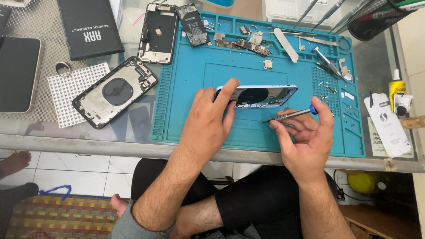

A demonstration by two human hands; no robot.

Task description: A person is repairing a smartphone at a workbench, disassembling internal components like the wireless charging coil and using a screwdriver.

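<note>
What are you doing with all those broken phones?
A person sits at a glass table with a blue work mat on it. The left hand steadies an opened phone shell tilted up on the mat. The right hand holds a small screwdriver, its tip pointing at the shell's lower edge. Another opened phone back lies to the left, off the mat, and a circuit board and tiny parts sit along the mat's top.

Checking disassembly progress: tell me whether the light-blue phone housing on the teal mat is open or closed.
Open: the light-blue phone housing under the left hand shows its bare interior, with no screen fitted.
</note>
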